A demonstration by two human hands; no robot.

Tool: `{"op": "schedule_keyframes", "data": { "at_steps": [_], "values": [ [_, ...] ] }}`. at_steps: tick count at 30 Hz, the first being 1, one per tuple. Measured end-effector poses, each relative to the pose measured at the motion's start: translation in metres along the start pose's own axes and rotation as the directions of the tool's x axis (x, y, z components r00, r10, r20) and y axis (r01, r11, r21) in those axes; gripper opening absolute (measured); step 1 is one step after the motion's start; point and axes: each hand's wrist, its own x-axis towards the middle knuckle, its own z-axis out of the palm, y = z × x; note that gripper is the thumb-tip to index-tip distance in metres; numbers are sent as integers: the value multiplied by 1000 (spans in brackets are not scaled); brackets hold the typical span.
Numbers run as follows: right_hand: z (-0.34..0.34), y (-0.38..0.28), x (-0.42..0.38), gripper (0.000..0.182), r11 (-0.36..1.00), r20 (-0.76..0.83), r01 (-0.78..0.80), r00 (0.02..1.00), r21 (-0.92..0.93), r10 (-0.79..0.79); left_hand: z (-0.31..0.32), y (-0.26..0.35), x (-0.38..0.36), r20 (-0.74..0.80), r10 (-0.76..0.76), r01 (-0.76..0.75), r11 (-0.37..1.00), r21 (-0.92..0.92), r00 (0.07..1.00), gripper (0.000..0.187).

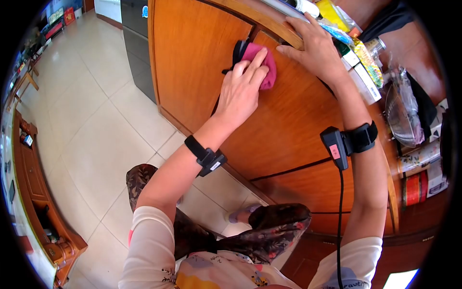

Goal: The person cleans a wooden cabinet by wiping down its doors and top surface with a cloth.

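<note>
A folded magenta cloth (pixel 269 67) lies flat against the orange-brown wooden cabinet front (pixel 293 125), close to the gap between two doors. My left hand (pixel 243 89) presses it there, its fingers bent over the cloth and the index finger stretched along it. Dark material shows at the cloth's left side, next to the door seam. Higher up on the right, my right hand (pixel 317 50) grips the cabinet's curved top edge (pixel 274 24), with fingers over the top and the thumb on the front side. Both wrists wear black straps; a cable runs from the right one.
Packets and boxes crowd the cabinet top, among them a yellow packet (pixel 368 62) and a white box (pixel 364 84). A mesh cover (pixel 402 113) stands farther right. Behind the cabinet is a dark grey appliance (pixel 137 53). Pale floor tiles (pixel 108 120) stretch to the left, towards a wooden cabinet (pixel 43 192).
</note>
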Motion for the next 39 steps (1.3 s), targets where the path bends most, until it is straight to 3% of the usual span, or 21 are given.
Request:
{"op": "schedule_keyframes", "data": {
  "at_steps": [5,9,15,17,19,20,21,23,25,27,28,29,31,35,36,39],
  "values": [
    [1,-2,1,63,999,10,-21,1000,23,21,1,3,3,-24,3,-2,1000,27,1000,50],
    [8,5,1,62,1000,-7,8,1000,-11,-8,6,4,-28,82,-6,9,1000,-28,997,49],
    [8,4,1,63,999,-31,41,999,-29,-41,3,9,13,-72,-42,41,999,-11,996,51],
    [8,1,-1,62,996,-54,18,998,-90,-23,2,15,14,-46,-60,60,998,-5,997,51],
    [6,-1,4,61,999,-84,-3,996,50,7,-1,18,4,-14,-81,81,997,11,997,52],
    [2,-2,3,58,978,-43,-87,994,190,97,0,20,-8,42,-92,91,996,22,995,52],
    [-12,-8,4,58,978,-44,-90,994,189,100,1,22,-21,98,-104,101,994,30,990,53],
    [-39,-15,6,71,737,258,-348,936,579,239,6,19,-38,173,-136,132,991,35,975,54],
    [-27,-3,-5,65,695,239,-324,946,642,221,8,18,-46,159,-104,95,994,63,982,44],
    [-26,4,-17,55,800,39,-220,970,558,239,8,19,-45,166,-96,86,994,68,981,43],
    [-35,3,-28,55,899,-11,-90,994,429,105,7,19,-44,158,-97,85,993,80,983,43],
    [-43,3,-42,55,899,-16,-90,994,428,107,6,18,-42,148,-100,87,992,93,984,44],
    [-53,-1,-66,81,999,73,49,996,1,-49,3,21,-26,105,-80,72,994,79,991,44],
    [-61,-8,-83,89,989,80,-47,995,-141,58,-1,31,10,-20,-23,23,999,28,1000,45],
    [-60,-11,-81,92,990,71,-72,994,-121,81,0,34,11,-12,-45,45,998,31,999,52],
    [-55,-9,-79,96,990,50,-101,993,-97,106,4,41,-4,46,-23,20,998,63,999,50]
  ]
}}
